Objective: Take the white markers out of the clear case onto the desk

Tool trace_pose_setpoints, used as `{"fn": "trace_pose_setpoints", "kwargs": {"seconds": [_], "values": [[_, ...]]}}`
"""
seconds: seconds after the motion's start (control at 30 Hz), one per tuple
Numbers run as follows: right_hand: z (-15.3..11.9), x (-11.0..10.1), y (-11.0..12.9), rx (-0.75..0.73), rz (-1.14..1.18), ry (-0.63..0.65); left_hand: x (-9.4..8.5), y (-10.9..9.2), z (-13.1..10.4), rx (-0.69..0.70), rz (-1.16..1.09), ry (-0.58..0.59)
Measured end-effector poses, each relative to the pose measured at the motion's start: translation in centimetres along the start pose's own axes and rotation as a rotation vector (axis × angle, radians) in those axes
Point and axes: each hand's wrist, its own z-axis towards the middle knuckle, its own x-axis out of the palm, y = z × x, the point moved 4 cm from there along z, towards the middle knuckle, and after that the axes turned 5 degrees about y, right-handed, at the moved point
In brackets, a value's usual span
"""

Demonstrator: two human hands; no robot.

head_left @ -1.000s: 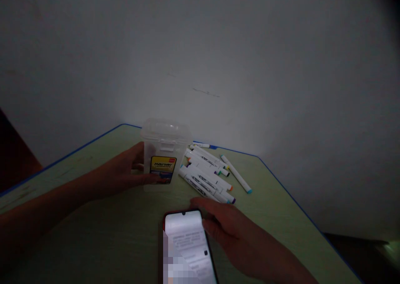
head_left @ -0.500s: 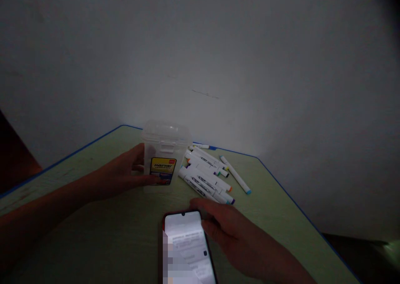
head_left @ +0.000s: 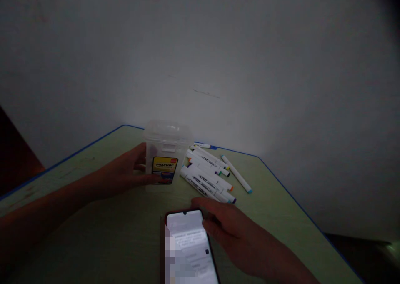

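Observation:
A clear plastic box with a yellow and black "marker" label stands upright, its lid down. My left hand is wrapped round its left side, the thumb across the label. Just right of the box, several white markers with coloured ends lie in a loose pile. Nearer to me is a phone with a lit screen and a dark red edge. My right hand grips the phone's upper right edge, thumb at the side and fingers behind the top.
One white marker with a light blue end lies apart, right of the pile. The pale green table has a blue edge and meets a grey wall behind. A dark reddish shape is at the far left.
Everything in view has shifted very slightly to the right. The text on the phone screen looks different. Both hands keep their holds.

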Motion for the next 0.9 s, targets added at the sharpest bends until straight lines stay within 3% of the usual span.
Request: {"fn": "trace_pose_setpoints", "kwargs": {"seconds": [0.9], "values": [[-0.07, -0.05, 0.3, 0.024, -0.003, 0.027, -0.12, 0.34, 0.12, -0.005, 0.002, -0.02]]}}
